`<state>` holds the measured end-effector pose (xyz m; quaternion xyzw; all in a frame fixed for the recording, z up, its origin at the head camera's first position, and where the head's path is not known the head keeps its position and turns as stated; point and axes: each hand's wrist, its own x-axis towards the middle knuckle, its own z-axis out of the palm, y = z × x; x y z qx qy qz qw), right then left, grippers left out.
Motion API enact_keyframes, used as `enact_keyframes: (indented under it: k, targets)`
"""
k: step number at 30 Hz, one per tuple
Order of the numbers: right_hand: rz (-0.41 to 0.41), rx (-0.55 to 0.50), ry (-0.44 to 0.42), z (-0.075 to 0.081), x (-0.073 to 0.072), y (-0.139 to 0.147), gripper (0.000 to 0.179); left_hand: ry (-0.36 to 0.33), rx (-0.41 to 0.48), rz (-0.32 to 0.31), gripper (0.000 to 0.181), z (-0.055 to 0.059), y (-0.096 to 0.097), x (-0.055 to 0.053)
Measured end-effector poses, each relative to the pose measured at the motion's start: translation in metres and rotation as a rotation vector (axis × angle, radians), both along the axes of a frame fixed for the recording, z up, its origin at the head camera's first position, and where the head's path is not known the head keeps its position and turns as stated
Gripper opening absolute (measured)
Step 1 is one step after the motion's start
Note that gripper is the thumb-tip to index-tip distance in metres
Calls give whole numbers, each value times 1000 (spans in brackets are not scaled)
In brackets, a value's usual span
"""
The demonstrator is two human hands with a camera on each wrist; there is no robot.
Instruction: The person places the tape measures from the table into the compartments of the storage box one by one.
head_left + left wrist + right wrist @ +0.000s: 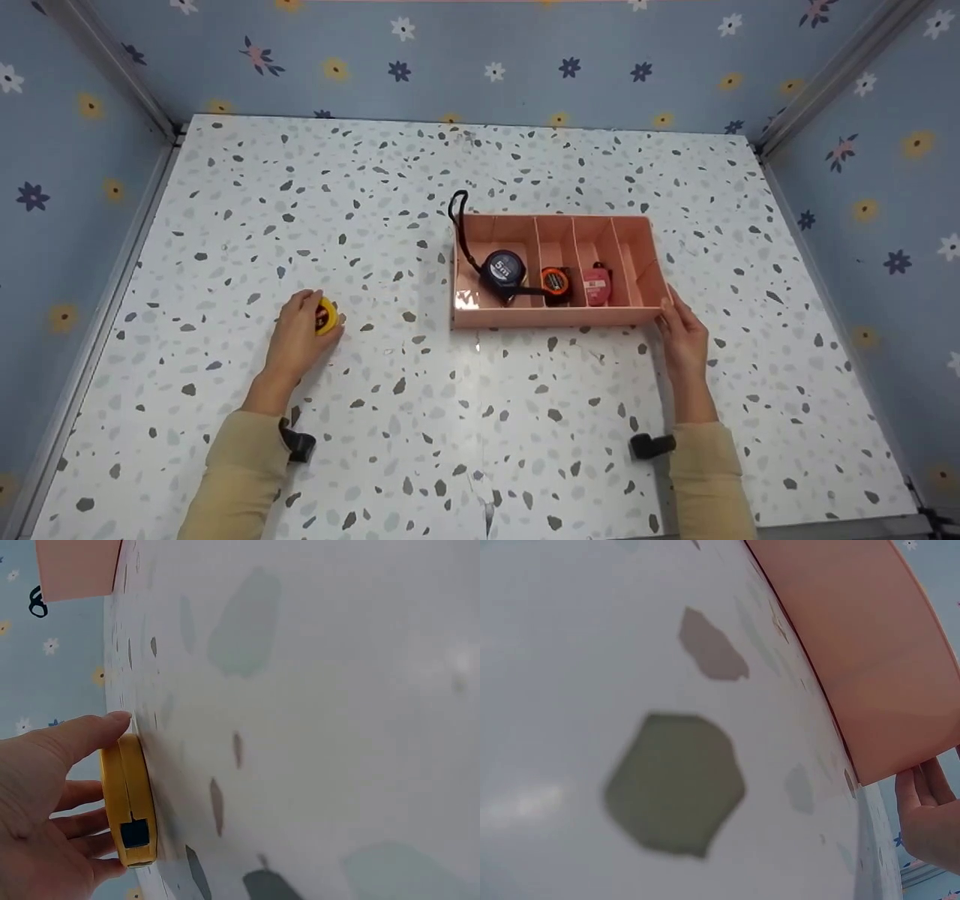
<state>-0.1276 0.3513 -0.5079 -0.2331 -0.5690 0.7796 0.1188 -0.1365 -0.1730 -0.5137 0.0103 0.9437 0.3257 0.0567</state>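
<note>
On the left of the table, my left hand (295, 334) grips a yellow tape measure (325, 316) by its sides. In the left wrist view the thumb lies at one end of the yellow case (129, 799) and the other fingers are behind it, close to the tabletop. My right hand (684, 330) touches the right end of a pink divided box (555, 318), its fingers against the end wall near the front corner. Inside the box are a black 5m tape measure (504, 270), an orange-and-black one (556, 282) and a pink one (598, 286), in separate compartments.
The black tape measure's wrist strap (459, 217) loops over the box's left rim. A speckled white tabletop (480, 405) lies under everything. Blue flowered panels (495, 45) stand along the back and both sides.
</note>
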Motion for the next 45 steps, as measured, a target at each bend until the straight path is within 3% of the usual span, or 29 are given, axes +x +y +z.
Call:
enact_keyframes:
  k: [10, 19, 29, 38, 45]
  targets:
    - [35, 94, 16, -15, -3, 7, 48, -25, -12, 7, 64, -1, -1, -1]
    - [31, 127, 19, -10, -2, 3, 48, -16, -5, 28, 61, 1, 1, 0]
    - [19, 111, 72, -34, -8, 17, 50, -17, -7, 42, 62, 9, 9, -2]
    - [24, 116, 60, -30, -5, 14, 48, 90, 42, 39, 60, 17, 20, -1]
    - [41, 120, 66, -30, -5, 15, 47, 130, 61, 30, 60, 26, 30, -2]
